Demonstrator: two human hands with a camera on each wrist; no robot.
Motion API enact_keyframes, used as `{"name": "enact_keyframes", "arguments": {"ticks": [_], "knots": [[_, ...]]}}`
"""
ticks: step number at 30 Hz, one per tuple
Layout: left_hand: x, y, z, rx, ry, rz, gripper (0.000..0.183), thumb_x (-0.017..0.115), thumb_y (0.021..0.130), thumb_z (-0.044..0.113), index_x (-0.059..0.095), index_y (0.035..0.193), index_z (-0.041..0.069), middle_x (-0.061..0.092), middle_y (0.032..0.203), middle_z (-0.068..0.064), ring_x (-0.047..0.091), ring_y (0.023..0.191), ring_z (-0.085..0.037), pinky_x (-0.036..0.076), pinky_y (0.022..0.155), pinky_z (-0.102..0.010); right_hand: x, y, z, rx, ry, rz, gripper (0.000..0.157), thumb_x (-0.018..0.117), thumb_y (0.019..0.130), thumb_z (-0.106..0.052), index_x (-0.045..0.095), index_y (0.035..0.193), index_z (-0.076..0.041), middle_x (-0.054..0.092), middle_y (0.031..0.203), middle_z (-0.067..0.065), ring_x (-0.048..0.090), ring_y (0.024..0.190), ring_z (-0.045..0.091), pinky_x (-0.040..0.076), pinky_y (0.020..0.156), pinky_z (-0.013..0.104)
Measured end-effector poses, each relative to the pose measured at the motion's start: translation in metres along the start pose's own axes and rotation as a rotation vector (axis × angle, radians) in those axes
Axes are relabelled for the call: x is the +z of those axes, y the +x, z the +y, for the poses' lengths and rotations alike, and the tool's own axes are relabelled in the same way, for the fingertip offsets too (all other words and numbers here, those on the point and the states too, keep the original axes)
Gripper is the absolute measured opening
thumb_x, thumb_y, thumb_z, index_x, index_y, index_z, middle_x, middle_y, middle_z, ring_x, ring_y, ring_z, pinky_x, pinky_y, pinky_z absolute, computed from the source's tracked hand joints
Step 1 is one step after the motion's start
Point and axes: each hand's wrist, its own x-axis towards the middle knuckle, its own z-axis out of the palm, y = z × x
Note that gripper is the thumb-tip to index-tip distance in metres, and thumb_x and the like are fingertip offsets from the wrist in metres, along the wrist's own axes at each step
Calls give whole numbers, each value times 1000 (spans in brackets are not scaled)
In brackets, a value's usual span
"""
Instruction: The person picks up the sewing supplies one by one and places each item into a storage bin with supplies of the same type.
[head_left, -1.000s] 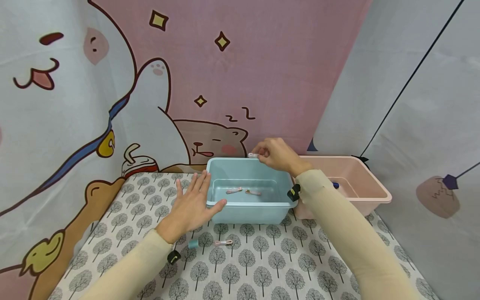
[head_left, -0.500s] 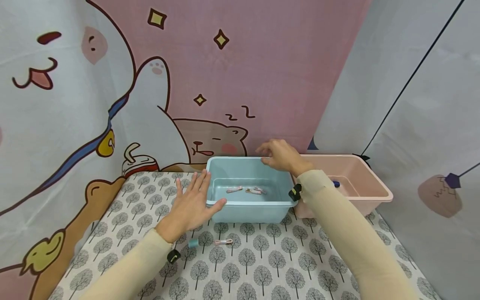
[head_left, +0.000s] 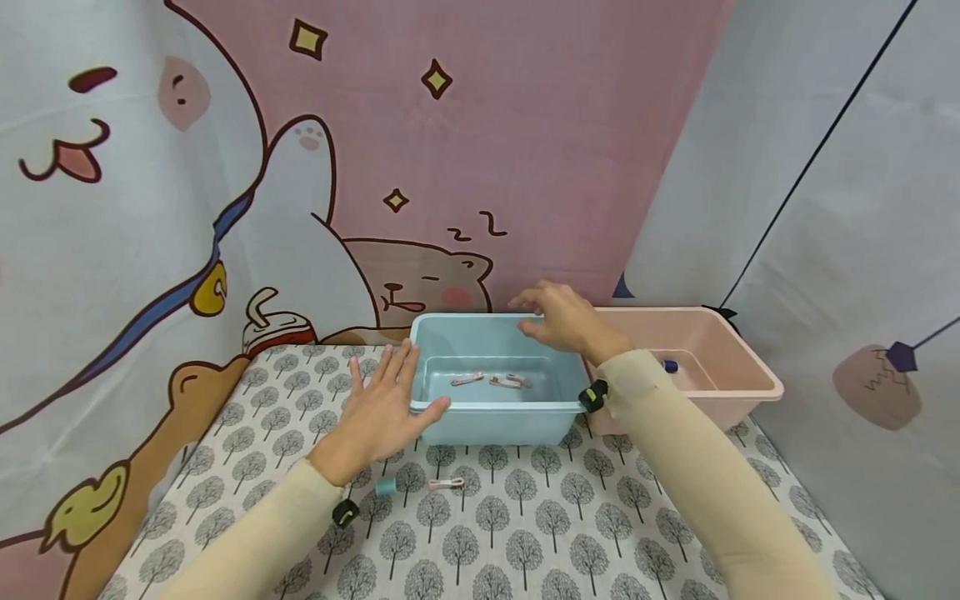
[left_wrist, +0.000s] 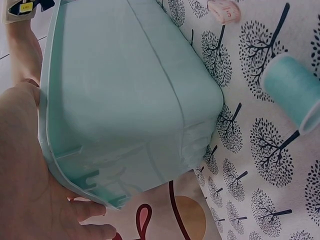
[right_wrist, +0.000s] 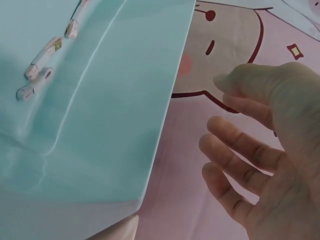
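Right hand (head_left: 566, 318), fingers loosely parted and holding nothing, hovers near the blue bin's far rim; below it, leftward, I see three pinkish bundles (head_left: 468, 378) inside the blue bin (head_left: 502, 425). Left hand (head_left: 381, 412), straight-fingered, touches the bin; before it lies a teal spool (head_left: 386, 486).

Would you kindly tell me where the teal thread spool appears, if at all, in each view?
Head: the teal thread spool lies low, left of centre.
Left wrist: right edge, mostly upper half.
Right wrist: not in it.
Shared landmark: light-blue bin, in all three.
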Motion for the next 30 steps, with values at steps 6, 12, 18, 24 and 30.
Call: {"name": "enact_keyframes", "arguments": {"ticks": [6, 12, 18, 24, 30], "knots": [[-1, 0, 0, -2, -5, -7, 118, 32, 108, 95, 8, 188, 11, 3, 197, -8, 7, 185, -41, -10, 139, -85, 2, -12, -4, -39, 13, 27, 40, 85, 106, -22, 82, 145, -13, 78, 142, 16, 76, 128, 40, 67, 107, 58], [-3, 0, 1, -7, -16, -12, 119, 33, 107, 96, 8, 188, 12, 3, 198, -7, 6, 185, -40, -12, 139, -84, 20, -15, 18, -132, 120, 35, 42, 80, 111, -39, 81, 148, -21, 77, 146, 8, 75, 125, 31, 67, 105, 50], [-3, 0, -1, -13, -25, -25, 117, 37, 108, 93, 6, 188, 14, 1, 198, -6, 3, 185, -40, -13, 139, -84, 14, -36, -10, -148, 64, 86, 37, 84, 107, -25, 83, 143, -16, 79, 137, 14, 76, 116, 35, 68, 98, 53], [-3, 0, -1, -15, -39, -20, 114, 44, 110, 88, 8, 188, 13, -2, 197, -6, 2, 184, -42, -11, 139, -85, 14, -54, -27, -129, 8, 108, 37, 85, 107, -21, 82, 144, -18, 78, 138, 10, 77, 117, 32, 69, 96, 47], [-3, 0, -2, -7, -47, -13, 114, 46, 110, 87, 12, 188, 11, 2, 198, -7, 3, 184, -43, -10, 138, -86, 18, -67, -31, -174, 6, 138, 37, 88, 105, -20, 83, 142, -17, 79, 137, 10, 78, 115, 31, 69, 96, 48]]}}
